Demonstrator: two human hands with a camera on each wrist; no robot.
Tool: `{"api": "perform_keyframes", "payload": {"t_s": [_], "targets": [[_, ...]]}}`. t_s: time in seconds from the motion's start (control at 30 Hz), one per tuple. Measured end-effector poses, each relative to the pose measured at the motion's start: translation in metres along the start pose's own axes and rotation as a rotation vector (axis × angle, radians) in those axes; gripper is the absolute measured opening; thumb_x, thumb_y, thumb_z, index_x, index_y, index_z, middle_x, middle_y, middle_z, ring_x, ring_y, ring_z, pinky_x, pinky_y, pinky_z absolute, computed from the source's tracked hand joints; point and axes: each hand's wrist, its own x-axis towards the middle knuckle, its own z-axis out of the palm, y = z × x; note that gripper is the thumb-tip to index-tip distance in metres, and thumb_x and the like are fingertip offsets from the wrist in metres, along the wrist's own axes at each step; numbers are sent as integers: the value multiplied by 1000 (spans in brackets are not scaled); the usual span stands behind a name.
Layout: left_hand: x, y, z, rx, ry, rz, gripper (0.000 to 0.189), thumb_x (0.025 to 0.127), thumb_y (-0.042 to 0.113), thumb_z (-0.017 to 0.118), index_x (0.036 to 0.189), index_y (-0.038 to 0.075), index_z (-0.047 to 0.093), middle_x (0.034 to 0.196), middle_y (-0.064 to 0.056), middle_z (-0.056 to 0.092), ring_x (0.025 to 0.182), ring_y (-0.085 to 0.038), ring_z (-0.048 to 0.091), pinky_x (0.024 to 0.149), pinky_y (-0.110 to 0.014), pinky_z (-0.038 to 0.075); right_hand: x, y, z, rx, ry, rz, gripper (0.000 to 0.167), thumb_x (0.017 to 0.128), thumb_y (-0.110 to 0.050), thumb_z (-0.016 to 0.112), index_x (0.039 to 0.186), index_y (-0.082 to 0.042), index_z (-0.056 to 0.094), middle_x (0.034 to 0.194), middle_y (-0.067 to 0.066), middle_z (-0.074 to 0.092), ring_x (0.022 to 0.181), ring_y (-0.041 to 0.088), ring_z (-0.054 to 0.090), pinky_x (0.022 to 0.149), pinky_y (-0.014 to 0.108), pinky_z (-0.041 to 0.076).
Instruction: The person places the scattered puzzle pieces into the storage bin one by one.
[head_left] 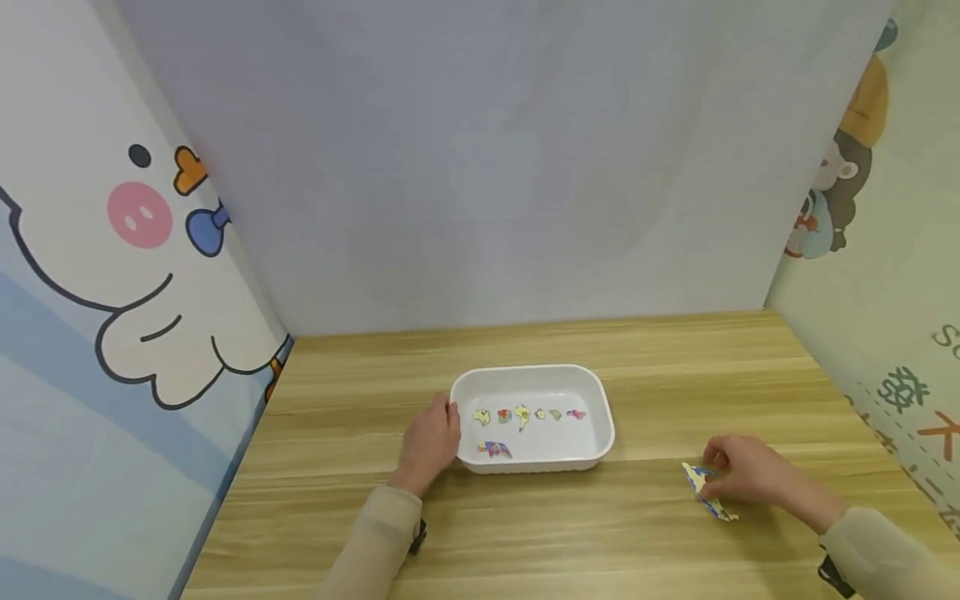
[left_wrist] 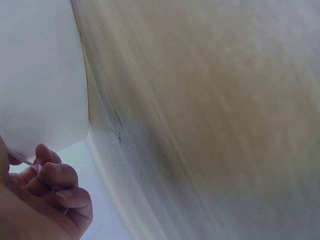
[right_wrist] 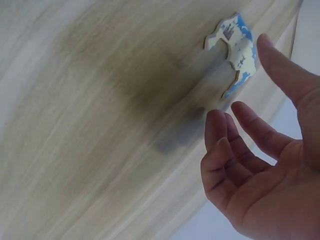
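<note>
A white rectangular tray (head_left: pixel 536 467) stands on the table with several small coloured flat pieces (head_left: pixel 522 417) in a row inside it and a larger blue-and-red piece (head_left: pixel 495 449) in its front left corner. My left hand (head_left: pixel 431 442) grips the tray's left rim; in the left wrist view its fingers curl around the edge. To the right of the tray, a flat, irregular cream-and-blue piece (right_wrist: pixel 242 50), like a jigsaw piece, is by my right hand (head_left: pixel 750 475). In the right wrist view the thumb reaches its edge while the fingers stay apart from it, loosely bent.
The wood-grain table (head_left: pixel 637 542) extends around the tray. A plain grey-white curtain (head_left: pixel 480 167) hangs along the back edge. Printed panels enclose both sides, with a cartoon duck (head_left: pixel 112 250) on the left and a cartoon figure (head_left: pixel 847 175) on the right.
</note>
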Motion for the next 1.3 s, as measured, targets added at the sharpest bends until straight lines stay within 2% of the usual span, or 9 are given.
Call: {"api": "perform_keyframes", "payload": {"t_s": [0.13,0.37,0.5,0.7,0.8,1.0,1.23,1.3], "targets": [[0,0,-1,-6,-14,2,18,99,23,46,95,8,53,73,-8,56,63,-24,56,55,-41,45,1,2,4,4,-2,-25,58,62,-42,87,94,-2,62,86,6,58,79,23,56,69,43,48],[-1,-2,2,3,-6,3,18,99,24,46,96,8,54,74,-8,57,64,-24,56,56,-40,46,2,3,9,30,-10,-37,51,62,-35,88,89,-2,60,87,6,59,81,25,57,72,45,48],[-2,-2,4,7,-13,7,19,99,24,45,96,8,54,73,-7,56,64,-23,56,56,-40,45,1,3,11,56,-23,-38,47,63,-30,88,87,-2,58,83,3,57,76,19,53,67,39,47],[1,-2,1,9,-16,11,21,100,25,42,97,7,54,72,-7,55,63,-23,54,54,-39,45,3,2,11,78,4,-47,45,63,-28,88,85,-6,55,78,0,54,69,14,49,60,31,43],[1,-2,0,18,-12,11,20,100,25,43,97,7,54,73,-8,57,64,-24,56,56,-41,45,3,2,10,98,9,-52,37,69,-25,85,84,-6,57,76,-1,54,67,14,50,59,30,43],[1,-2,-2,21,-5,12,20,99,24,44,96,7,53,74,-11,58,67,-28,58,58,-44,46,6,4,6,178,1,-36,15,84,-15,72,78,-9,60,66,-4,55,58,10,48,53,26,41],[1,-1,-1,27,-20,3,20,99,24,44,96,7,54,75,-11,59,69,-27,59,60,-43,47,6,11,2,321,-73,-122,4,85,-3,67,84,1,66,73,0,63,62,5,53,55,24,44],[1,0,-1,27,-21,-1,20,99,24,44,96,7,54,76,-11,59,69,-28,59,60,-44,47,6,10,-1,358,-104,-140,6,86,-1,65,88,5,67,76,1,65,64,5,54,56,24,45]]}}
